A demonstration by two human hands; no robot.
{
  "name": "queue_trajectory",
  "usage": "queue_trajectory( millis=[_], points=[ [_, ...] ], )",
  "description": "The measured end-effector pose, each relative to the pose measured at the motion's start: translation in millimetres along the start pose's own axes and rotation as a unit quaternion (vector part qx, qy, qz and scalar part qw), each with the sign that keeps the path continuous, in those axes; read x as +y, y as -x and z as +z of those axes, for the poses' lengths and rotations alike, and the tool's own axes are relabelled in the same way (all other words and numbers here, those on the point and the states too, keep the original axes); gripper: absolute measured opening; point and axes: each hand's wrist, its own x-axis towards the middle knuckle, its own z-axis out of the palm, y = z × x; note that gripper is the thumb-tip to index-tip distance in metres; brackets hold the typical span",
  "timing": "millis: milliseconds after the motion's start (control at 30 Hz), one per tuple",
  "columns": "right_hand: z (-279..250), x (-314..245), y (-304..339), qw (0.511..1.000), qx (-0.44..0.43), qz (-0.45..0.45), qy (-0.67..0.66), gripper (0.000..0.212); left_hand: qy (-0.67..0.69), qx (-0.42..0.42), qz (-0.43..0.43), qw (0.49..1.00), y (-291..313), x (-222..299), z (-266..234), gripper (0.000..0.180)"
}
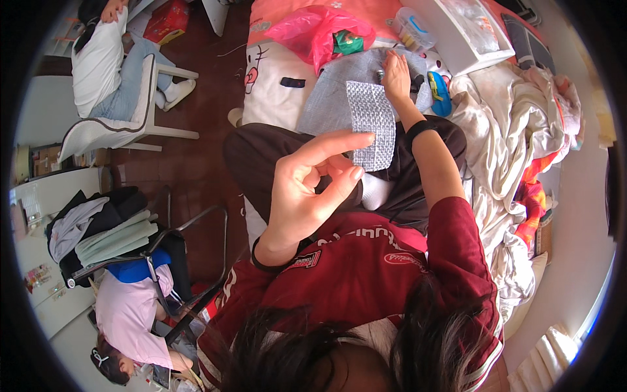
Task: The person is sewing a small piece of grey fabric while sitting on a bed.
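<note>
My left hand (307,183) pinches a rectangular swatch of grey-and-white woven fabric (372,121) between thumb and forefinger, holding it up in front of my lap. My right hand (395,77) is stretched out farther off, over a larger grey cloth (333,88) spread on the bed. Its fingers are extended and look flat, with nothing visible in them. Small dark items (416,83) lie beside and partly under that hand; I cannot make out their kind. To its right sits a blue and yellow oval object (439,93).
A pink plastic bag (297,32) with a green packet (348,42), a clear lidded tub (415,31) and a white box (467,39) stand at the far side. Rumpled pale bedding (496,144) fills the right. Two people sit at the left, near a white chair (144,124).
</note>
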Motion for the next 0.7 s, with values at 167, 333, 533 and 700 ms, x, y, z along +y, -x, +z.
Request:
queue_trajectory(
  millis=[167,333,533,700],
  points=[
    [8,4,0,1.000,0.010,0.000,-0.011,0.027,-0.004,-0.005,-0.001,1.000,2,1,-1,0.030],
    [11,7,1,1.000,-0.007,0.008,-0.002,0.030,-0.026,-0.001,0.023,0.999,2,-2,-1,0.030],
    [2,16,3,0.998,-0.013,0.047,-0.034,0.028,-0.053,-0.012,0.063,0.997,-3,-6,2,0.030],
    [-22,-9,-12,0.981,-0.049,0.163,-0.094,0.017,-0.074,0.028,0.056,0.995,-17,-15,1,0.027]
  ],
)
